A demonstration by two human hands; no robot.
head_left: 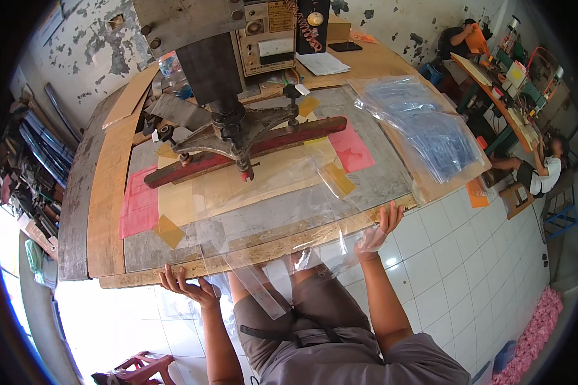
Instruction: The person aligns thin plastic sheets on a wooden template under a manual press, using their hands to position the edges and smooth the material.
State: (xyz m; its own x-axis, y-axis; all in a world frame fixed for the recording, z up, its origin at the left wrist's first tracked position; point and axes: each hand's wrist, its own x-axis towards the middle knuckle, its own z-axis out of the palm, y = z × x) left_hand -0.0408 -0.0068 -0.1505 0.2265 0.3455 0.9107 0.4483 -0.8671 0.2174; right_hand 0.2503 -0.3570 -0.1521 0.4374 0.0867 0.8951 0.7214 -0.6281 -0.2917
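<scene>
My left hand [199, 292] grips the near edge of a grey-topped wooden board [282, 239], its fingers curled up against the rim. Farther right, my right hand [377, 236] holds the same edge. A clear plastic sheet [263, 199] lies over the board's middle; its strips hang past the front edge toward my lap, close to my right palm. Beneath it is a yellowish sheet [218, 200] with brown tape pieces [171, 231] and pink sheets [139, 197] at both ends. Above stands a press head [232, 131] with a long red bar [253, 151].
A stack of clear plastic pieces [424, 131] lies on the right side of the table. Behind the press are a control box [268, 38] and papers [322, 63]. Two people [546, 170] sit by machines at right. A red stool [141, 370] stands lower left.
</scene>
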